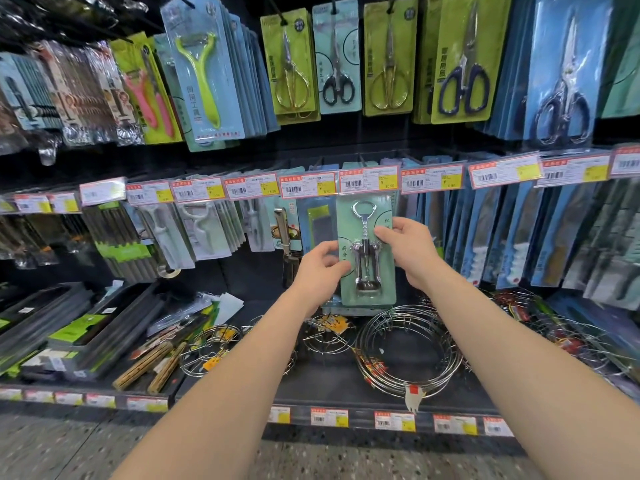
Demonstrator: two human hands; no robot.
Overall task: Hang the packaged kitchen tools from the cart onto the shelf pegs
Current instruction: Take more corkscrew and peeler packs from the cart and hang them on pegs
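Our left hand [320, 265] pinches the left edge of the packaged corkscrew [367, 251], thumb on the front of the card and fingers curled behind; our right hand [408, 251] pinches the right edge likewise, thumb tip pressed on the card beside the screw shaft. Both forearms reach forward and up, bare to the elbow. The package is held upright against the middle row of the display, its top just under a price tag [369, 180] whose yellow field reads 20.90. The card is pale green with a clear plastic blister; dark characters printed along its edges are partly covered by our fingers and we cannot read them. The tool inside is bright metal: a looped bottle-opener head, a spiral shaft, two wing levers and a ringed base. Above hang carded scissors [337, 57] on blue and lime backings, and a lime-green Y-shaped peeler [201, 71] on a blue card. Below, the black bottom shelf [329, 386] carries round wire racks [408, 344] of shiny steel with red and yellow tags, well apart from the package.
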